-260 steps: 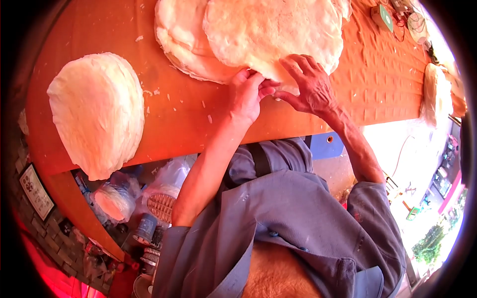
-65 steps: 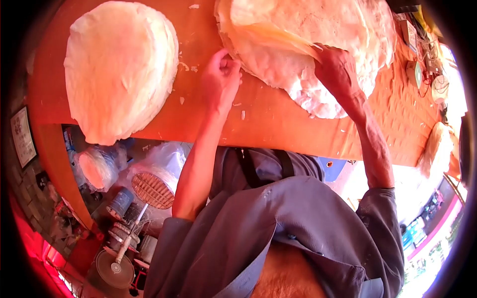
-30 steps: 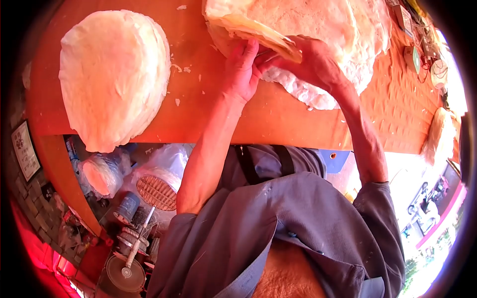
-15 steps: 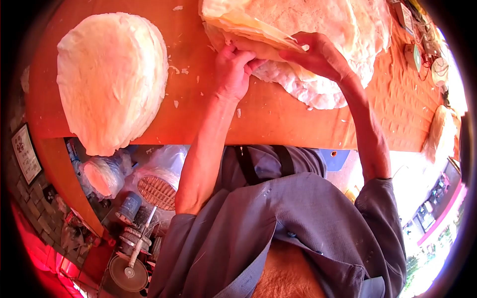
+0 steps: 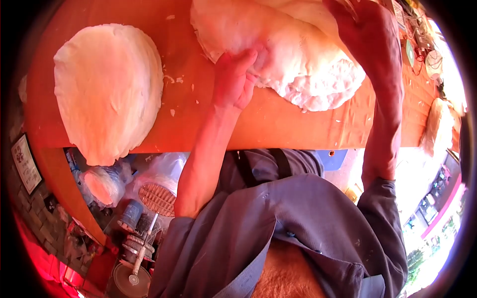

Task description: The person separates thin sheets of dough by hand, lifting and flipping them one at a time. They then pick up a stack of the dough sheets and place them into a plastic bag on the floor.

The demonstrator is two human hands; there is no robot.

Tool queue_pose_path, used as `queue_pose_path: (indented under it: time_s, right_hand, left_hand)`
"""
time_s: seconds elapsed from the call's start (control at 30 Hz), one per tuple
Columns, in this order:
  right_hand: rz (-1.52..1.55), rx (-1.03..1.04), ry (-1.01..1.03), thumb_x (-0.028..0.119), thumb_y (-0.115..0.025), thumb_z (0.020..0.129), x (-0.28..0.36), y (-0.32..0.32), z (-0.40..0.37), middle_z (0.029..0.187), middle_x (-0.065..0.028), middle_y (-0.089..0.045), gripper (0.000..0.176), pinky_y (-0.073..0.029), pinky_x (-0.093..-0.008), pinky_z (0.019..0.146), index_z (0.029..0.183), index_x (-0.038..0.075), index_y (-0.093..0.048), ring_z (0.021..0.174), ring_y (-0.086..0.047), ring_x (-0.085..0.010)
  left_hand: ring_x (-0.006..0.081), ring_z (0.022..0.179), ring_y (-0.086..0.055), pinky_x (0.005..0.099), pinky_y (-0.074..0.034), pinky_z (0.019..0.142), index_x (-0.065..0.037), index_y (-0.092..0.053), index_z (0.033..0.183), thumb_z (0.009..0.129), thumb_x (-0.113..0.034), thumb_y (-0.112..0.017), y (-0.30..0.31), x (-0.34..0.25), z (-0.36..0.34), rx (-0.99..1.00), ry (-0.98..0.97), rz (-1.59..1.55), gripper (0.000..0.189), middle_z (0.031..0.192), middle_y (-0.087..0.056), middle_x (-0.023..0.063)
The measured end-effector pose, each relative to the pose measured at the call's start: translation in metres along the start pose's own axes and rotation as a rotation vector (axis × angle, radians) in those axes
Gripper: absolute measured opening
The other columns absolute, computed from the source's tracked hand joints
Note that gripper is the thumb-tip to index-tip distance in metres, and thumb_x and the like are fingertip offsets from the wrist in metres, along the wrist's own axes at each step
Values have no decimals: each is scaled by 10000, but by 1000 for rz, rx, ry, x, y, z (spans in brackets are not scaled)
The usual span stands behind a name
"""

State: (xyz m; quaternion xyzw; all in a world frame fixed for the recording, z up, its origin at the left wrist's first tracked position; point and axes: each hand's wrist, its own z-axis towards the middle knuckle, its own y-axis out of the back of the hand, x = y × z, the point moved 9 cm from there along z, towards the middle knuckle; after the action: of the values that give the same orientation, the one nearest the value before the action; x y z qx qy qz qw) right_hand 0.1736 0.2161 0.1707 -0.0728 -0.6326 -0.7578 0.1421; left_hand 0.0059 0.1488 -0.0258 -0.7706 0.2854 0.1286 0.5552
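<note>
While a round disc (image 5: 132, 280) lies low on the person's left, a blue can (image 5: 130, 214) stands beyond it, its contents out of sight. Farther on, a woven basket (image 5: 157, 196) sits partly wrapped in clear plastic, with nothing inside it that can be made out; just to its left, a bag (image 5: 118, 180) holds something pale. On the desk (image 5: 198, 131), the left hand (image 5: 232, 80) is at the near rim of the pile (image 5: 293, 47) of pale sheets, thumb on top and fingers curled narrow; whether it pinches a layer cannot be told. From that hand the pile stretches forward and to the right, its long axis slanting across the desk. An oval stack (image 5: 107, 92) lies well to the left, pointed end toward the person. The right hand (image 5: 358, 21) reaches farther, over the pile's far right part; its fingertips are cut off, so its grip cannot be told. The left is nearer the near rim. Beyond, at the desk's right end, lies a pale bundle (image 5: 438, 125).
</note>
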Motion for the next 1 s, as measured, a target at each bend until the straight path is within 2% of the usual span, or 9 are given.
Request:
queue_pose_path:
  time_s: [0.07,0.13,0.2,0.23,0.47,0.6,0.7,0.87,1.0]
  right_hand:
    - [-72,-233,255,184,-712,802,16,9,-9,703,-231,-599,206,-426,-465,586,813,-14,-657,675,-583,-395]
    - [-84,-140,146,211,-697,802,-17,7,22,606,-229,-568,251,-401,-455,497,726,-21,-641,541,-563,-379]
    - [-73,-52,-82,204,-693,792,-58,25,52,558,-187,-546,241,-419,-409,502,732,-24,-641,491,-530,-222]
    - [-15,-181,44,202,-691,796,-74,36,66,550,-158,-540,232,-427,-393,512,733,-17,-645,504,-509,-196]
    - [-522,-501,136,247,-629,856,-58,156,118,881,-209,-685,255,-512,-453,787,947,22,-709,840,-659,-373]
    - [-622,-689,384,228,-612,867,-23,144,76,934,-205,-684,251,-506,-436,774,934,3,-700,841,-648,-373]
    - [-503,-52,231,246,-591,893,11,74,35,873,-170,-660,230,-500,-412,695,933,39,-681,783,-641,-329]
    - [-138,173,532,89,-549,797,43,-116,-102,576,-110,-551,85,-392,-428,432,718,86,-581,482,-552,-283]
    - [82,352,408,65,-554,732,53,-124,-117,668,-194,-624,84,-498,-458,547,766,24,-618,629,-651,-362]
  left_hand:
    - [214,950,-645,359,-558,816,40,-619,1059,901,-36,-594,12,3,-5,-46,38,74,177,1046,-653,114]
    - [214,973,-638,356,-550,818,38,-614,1079,909,-29,-582,39,10,-6,-70,77,141,185,1066,-651,112]
    - [228,1029,-628,363,-541,825,36,-592,1143,920,-19,-562,67,18,-15,-123,111,201,231,1115,-643,115]
    - [236,1043,-626,360,-537,806,39,-590,1153,924,-18,-555,76,21,-20,-167,122,232,239,1122,-641,120]
    - [233,982,-639,330,-528,717,53,-606,1089,902,-15,-578,93,22,-36,-209,141,226,201,1043,-646,124]
    - [205,927,-654,319,-548,719,34,-610,1074,905,-33,-572,86,12,-44,-225,76,220,186,1025,-653,106]
    - [180,892,-655,316,-556,729,-10,-612,1036,926,-82,-553,88,9,-56,-154,75,174,145,977,-656,74]
    - [210,949,-674,348,-578,736,-65,-605,1079,954,-139,-514,56,7,-81,-244,79,106,171,997,-679,61]
    - [232,998,-660,395,-569,795,-46,-537,1184,983,-198,-465,64,15,-90,-155,72,84,262,1116,-645,96]
